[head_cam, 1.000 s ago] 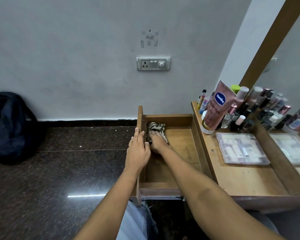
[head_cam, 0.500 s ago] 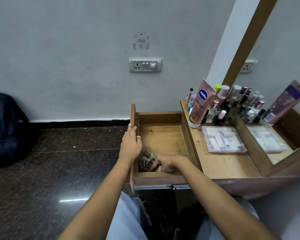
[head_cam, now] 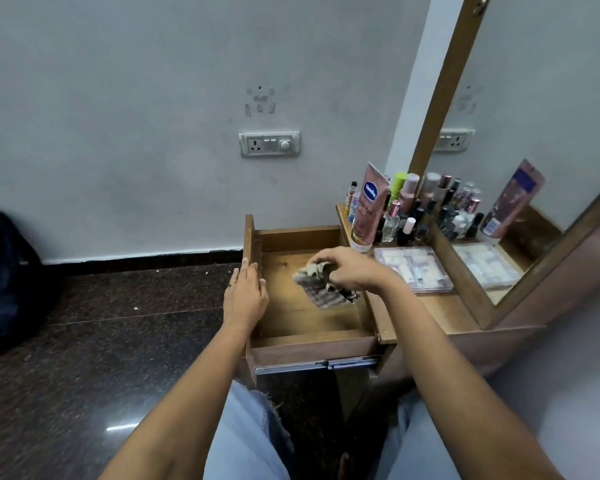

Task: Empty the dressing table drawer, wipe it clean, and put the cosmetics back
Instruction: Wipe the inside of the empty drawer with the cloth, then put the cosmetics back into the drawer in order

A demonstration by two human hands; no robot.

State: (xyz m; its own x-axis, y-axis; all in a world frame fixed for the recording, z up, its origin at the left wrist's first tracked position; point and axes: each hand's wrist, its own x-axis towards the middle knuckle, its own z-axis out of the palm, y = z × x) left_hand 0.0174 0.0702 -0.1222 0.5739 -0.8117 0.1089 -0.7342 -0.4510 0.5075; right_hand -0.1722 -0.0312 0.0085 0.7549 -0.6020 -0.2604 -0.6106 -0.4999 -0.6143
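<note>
Right hand [head_cam: 354, 271]: clenched round the cloth [head_cam: 321, 291] — knuckles up, the striped rag dangled from the fist.
Cloth: up over the right half of the drawer [head_cam: 312, 351], close to the table [head_cam: 444, 313] edge; whether its lower hem touched the wood, can't tell.
Left hand [head_cam: 245, 299]: not clenched — fingers lay straight along the drawer's left wall, thumb on the inner side.
Drawer: pulled out, its wood floor showed under the cloth.
Cosmetics: all up on the table. 1 pink tube [head_cam: 368, 209] stood on its cap at the back-left corner, a crowd of bottles [head_cam: 409, 220] beside it against the mirror [head_cam: 551, 116], and 1 clear case [head_cam: 413, 268] lay flat in front of them.
Wall: 1 socket [head_cam: 269, 144] above the drawer.
Floor [head_cam: 118, 341]: dark stone, with 1 dark bag [head_cam: 4, 278] at the far left.
Person: pale trousers [head_cam: 243, 438] on both knees, below the drawer.
</note>
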